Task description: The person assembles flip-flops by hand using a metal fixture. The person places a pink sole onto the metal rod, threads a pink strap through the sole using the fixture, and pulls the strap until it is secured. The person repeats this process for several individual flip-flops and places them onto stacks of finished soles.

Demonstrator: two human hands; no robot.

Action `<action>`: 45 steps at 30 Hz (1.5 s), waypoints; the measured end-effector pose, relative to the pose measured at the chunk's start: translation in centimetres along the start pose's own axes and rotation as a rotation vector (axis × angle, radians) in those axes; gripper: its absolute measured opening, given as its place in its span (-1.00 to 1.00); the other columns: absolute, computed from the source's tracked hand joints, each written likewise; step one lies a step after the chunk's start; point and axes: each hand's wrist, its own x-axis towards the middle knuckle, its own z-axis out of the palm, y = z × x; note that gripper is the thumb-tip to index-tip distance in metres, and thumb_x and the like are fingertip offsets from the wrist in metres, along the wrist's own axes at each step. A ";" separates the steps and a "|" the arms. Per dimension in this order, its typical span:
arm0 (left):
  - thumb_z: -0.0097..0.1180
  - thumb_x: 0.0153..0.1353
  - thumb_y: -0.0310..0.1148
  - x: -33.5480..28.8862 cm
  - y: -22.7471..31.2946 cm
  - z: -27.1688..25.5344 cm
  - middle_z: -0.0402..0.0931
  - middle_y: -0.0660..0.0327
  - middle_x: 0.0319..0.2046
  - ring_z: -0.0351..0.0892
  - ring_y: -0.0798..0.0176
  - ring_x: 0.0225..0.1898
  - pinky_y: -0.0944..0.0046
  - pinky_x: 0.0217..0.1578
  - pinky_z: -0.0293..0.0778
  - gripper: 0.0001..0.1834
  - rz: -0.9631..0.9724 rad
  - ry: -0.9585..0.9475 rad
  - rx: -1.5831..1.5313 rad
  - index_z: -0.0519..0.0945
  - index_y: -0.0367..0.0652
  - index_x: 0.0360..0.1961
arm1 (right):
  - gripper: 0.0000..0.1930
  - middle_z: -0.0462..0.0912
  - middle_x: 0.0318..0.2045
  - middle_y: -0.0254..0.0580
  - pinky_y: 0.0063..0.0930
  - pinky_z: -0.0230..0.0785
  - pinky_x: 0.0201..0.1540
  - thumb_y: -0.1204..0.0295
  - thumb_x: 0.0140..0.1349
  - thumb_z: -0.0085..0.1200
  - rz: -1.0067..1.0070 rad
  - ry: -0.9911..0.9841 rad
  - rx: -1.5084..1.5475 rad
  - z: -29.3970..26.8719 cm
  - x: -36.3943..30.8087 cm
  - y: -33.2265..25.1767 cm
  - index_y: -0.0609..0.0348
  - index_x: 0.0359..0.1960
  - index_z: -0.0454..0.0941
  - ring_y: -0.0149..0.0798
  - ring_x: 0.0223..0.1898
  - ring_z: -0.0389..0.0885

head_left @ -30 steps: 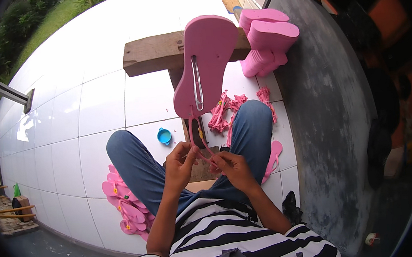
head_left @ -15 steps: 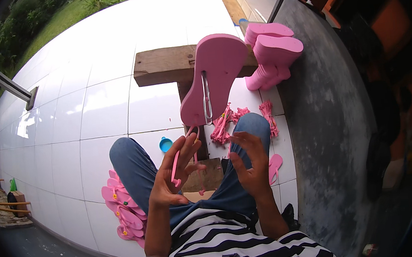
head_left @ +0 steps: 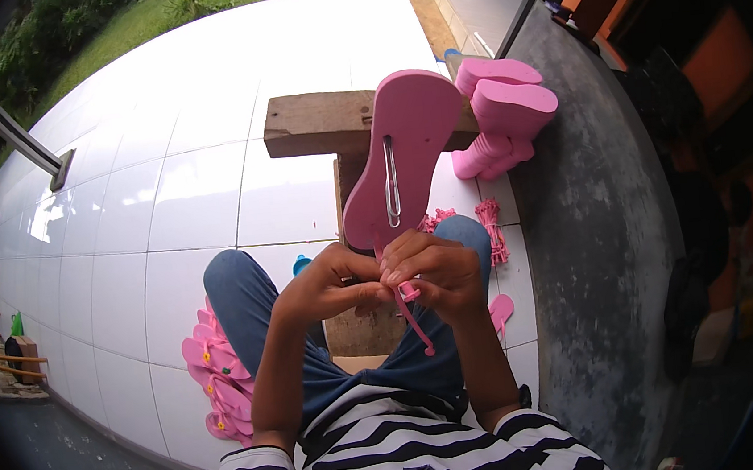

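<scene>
— Where is the pink strap (head_left: 414, 321)?
— It is at the lower end of the pink sole (head_left: 419, 155), between the hands, and one end hangs down.
— How are the hands?
— The right hand (head_left: 440, 270) is closed in a pinch and has hold of the strap. The left hand (head_left: 329, 284) is curled, fingertips meeting the right ones; whether it also grips, I cannot tell.
— And the sole?
— It is before the wooden crossbar (head_left: 317, 124), with a bent metal wire (head_left: 388, 167) on it.
</scene>
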 end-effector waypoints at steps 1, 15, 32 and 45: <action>0.08 0.40 -0.33 0.5 0.1 0.4 0.51 0.32 -0.58 0.39 0.51 -0.58 0.44 -0.54 0.31 -0.75 -0.002 0.126 -0.022 0.65 -0.32 -0.14 | -0.86 0.67 -0.30 -0.10 -0.29 0.50 -0.03 0.53 0.24 0.19 0.032 0.161 0.118 0.7 0.2 -0.1 0.30 -0.19 0.62 -0.21 -0.18 0.66; 0.21 0.30 -0.37 3.6 8.0 1.7 0.57 0.26 -0.54 0.47 0.52 -0.57 0.49 -0.54 0.33 -0.82 0.191 0.648 0.645 0.61 -0.27 -0.38 | -0.61 0.41 -0.15 -0.30 -0.61 0.36 -0.12 0.53 0.43 -0.11 0.049 0.595 0.283 2.5 2.0 -0.9 0.26 0.27 0.42 -0.50 -0.25 0.40; 0.00 0.42 -0.18 9.7 6.9 -3.7 0.67 0.07 -0.32 0.69 0.26 -0.31 0.28 -0.30 0.55 -0.67 0.244 0.820 1.005 0.59 -0.25 -0.09 | -0.86 0.67 -0.25 -0.12 -0.52 0.56 -0.05 0.61 0.17 0.28 0.122 0.635 0.122 3.4 2.5 -1.6 0.30 -0.23 0.65 -0.35 -0.19 0.68; 0.17 0.29 0.02 9.7 7.5 -3.9 0.56 0.21 -0.61 0.54 0.35 -0.56 0.30 -0.48 0.36 -0.60 0.030 0.604 0.899 0.73 -0.12 -0.22 | -0.87 0.69 -0.31 -0.12 -0.58 0.54 -0.20 0.62 0.15 0.30 0.067 0.546 -0.058 3.2 2.3 -0.1 0.30 -0.26 0.65 -0.38 -0.27 0.67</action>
